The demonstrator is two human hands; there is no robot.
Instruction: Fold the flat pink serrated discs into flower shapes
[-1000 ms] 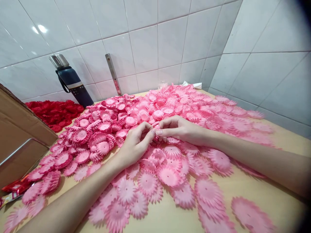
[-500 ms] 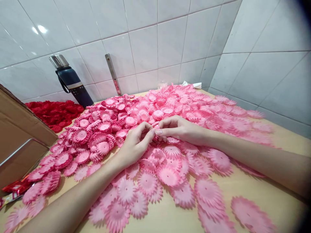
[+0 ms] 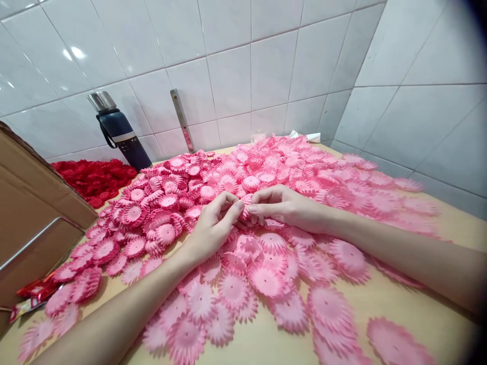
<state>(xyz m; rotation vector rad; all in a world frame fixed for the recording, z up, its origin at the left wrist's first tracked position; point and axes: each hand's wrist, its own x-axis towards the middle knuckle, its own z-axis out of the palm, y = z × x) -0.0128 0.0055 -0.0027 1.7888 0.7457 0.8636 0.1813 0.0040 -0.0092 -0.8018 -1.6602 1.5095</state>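
Note:
Between my two hands is a small pink paper flower piece [image 3: 247, 201] with a fringed edge, partly covered by fingers. My left hand [image 3: 216, 220] pinches it from the left, thumb and forefinger pressed together. From the right, my right hand [image 3: 283, 207] holds its other side, with the thumb along the front. Both hands are just above a wide heap of similar fringed discs, such as the pale pink disc [image 3: 267, 279] below them. Many discs have a small hole in the middle. Darker-edged pink discs [image 3: 133, 214] are piled to the left.
A cardboard box [image 3: 34, 203] stands at the left, with red wrappers [image 3: 38, 289] by its foot. Behind it lie red pieces [image 3: 95, 177] and a dark blue flask [image 3: 127, 139]. A metal strip [image 3: 182, 120] leans on the tiled wall [image 3: 228, 71]. A clear cup [image 3: 258, 136] stands at the back.
The view has shifted slightly, so the scene sits a little lower and further right. Both hands keep their pinch; slightly more of the flower piece shows between them.

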